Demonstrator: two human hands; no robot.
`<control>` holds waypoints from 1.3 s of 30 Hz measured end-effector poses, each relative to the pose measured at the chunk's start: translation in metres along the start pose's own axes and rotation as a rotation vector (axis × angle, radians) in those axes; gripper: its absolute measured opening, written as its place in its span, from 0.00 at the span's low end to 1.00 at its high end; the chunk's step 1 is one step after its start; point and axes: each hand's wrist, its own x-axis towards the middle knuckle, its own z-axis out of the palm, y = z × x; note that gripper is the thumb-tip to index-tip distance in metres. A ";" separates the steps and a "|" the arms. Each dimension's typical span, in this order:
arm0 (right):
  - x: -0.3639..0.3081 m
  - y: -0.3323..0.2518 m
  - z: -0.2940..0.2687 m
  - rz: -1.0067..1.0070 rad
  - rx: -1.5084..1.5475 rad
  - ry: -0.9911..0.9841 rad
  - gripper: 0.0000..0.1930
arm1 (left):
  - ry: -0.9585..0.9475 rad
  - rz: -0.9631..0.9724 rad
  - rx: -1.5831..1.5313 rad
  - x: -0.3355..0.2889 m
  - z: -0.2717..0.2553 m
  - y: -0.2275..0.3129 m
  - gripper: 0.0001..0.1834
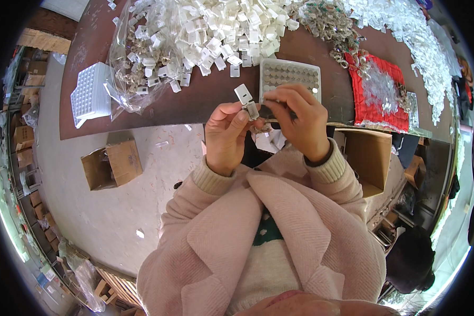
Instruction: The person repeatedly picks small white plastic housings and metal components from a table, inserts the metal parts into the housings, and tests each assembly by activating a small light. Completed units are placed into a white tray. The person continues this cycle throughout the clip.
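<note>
My left hand (225, 138) holds a small white hinged plastic box (243, 94) between thumb and fingers, near the front edge of the table. The box is unfolded, one half tipped up and away and the other close to my fingertips. My right hand (302, 120) is beside it, thumb and forefinger pinched together close to the box. Whatever lies in that pinch is too small to make out. Just beyond my right hand stands a white tray (264, 67) of round greyish discs in rows, partly covered by my fingers.
A heap of similar white pieces (226, 31) covers the far middle of the brown table (205, 95). To its left are a clear plastic bag (122, 79) and stacked white trays (94, 89). A red cloth (361, 100) with clear pieces lies right. Cardboard boxes (124, 163) stand below.
</note>
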 end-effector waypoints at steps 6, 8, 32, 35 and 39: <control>-0.007 -0.020 -0.006 -0.138 -0.088 -0.030 0.14 | -0.021 0.074 0.081 -0.004 0.009 -0.003 0.08; -0.007 -0.021 -0.006 -0.149 -0.088 0.016 0.15 | -0.022 0.037 0.045 -0.005 0.011 -0.002 0.08; 0.002 0.040 0.008 -0.050 -0.538 0.092 0.11 | 0.091 -0.037 0.030 0.005 -0.006 -0.002 0.05; 0.006 0.035 0.007 0.013 -0.507 0.075 0.09 | 0.068 -0.063 0.032 0.006 -0.005 -0.002 0.05; 0.007 0.014 0.004 0.017 -0.206 0.063 0.07 | 0.014 -0.076 0.016 0.006 -0.002 -0.002 0.05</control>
